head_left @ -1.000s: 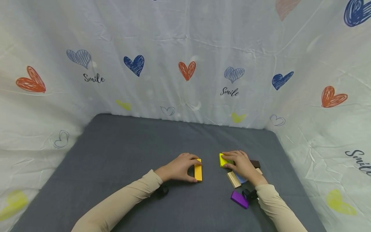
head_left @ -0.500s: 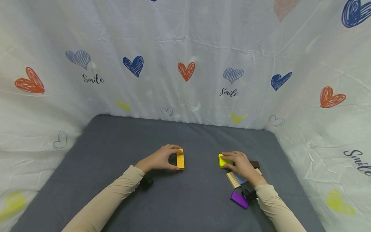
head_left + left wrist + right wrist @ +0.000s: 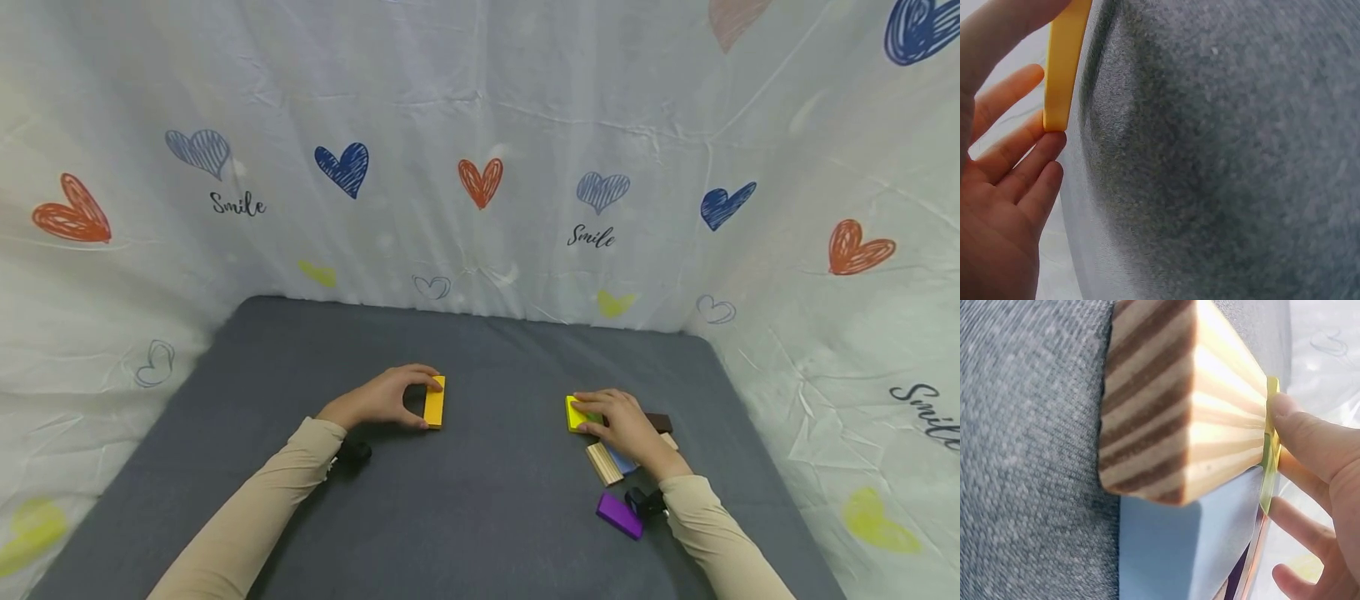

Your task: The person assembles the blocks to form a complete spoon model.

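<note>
My left hand (image 3: pixel 382 398) pinches a yellow-orange block (image 3: pixel 434 402) by its two ends, between thumb and fingertips. In the left wrist view the orange block (image 3: pixel 1065 69) stands close over the grey cloth, fingertips at its lower end. My right hand (image 3: pixel 626 427) grips a bright yellow block (image 3: pixel 576 415) with thumb and fingers at the right of the table. Seen from the right wrist, the thumb lies on the edge of that yellow block (image 3: pixel 1270 434), just beyond a striped wooden block (image 3: pixel 1154 400) and a light blue block (image 3: pixel 1172 544).
Near the right hand lie a dark brown block (image 3: pixel 660 423), a purple block (image 3: pixel 620 516) and the striped block (image 3: pixel 604 463), with the blue one partly under the wrist. Grey cloth (image 3: pixel 480 517) covers the table. A white curtain (image 3: pixel 420 75) with printed hearts hangs behind and at the sides.
My left hand has carried the orange block leftward and a little farther away across the table, slowing in the last half second. The right hand has stayed on the yellow block.
</note>
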{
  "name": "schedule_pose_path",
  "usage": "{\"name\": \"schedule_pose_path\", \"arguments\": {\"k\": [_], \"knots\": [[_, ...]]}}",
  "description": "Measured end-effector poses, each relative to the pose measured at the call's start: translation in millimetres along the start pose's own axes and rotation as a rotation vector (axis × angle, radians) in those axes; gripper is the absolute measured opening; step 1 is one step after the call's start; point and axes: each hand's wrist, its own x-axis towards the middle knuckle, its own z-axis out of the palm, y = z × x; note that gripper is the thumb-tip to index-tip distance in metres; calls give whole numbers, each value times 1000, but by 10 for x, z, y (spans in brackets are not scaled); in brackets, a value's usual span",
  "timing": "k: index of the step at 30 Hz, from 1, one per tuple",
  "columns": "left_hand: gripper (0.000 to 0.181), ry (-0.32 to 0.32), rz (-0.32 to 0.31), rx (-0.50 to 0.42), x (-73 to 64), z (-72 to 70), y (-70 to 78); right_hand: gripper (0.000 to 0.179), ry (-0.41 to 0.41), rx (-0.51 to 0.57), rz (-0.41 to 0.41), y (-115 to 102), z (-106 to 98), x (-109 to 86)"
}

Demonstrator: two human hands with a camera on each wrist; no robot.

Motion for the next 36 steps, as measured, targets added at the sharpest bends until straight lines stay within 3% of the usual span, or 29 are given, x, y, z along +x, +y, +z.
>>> {"name": "schedule_pose_path", "arguments": {"k": [21,27,31,36], "knots": [[65,-29,-5,-30,-20,62,-19,45,-22,0,6,-4,-32,-4],[55,36,9,8,-69,84,67,41,-45,21,1,1,-59,17],[38,92,38,88,-104,118,197,35,-73,83,18,26,-90,72],[28,89,45,259,-145,202,300,34,-100,178,38,116,-111,188]]}}
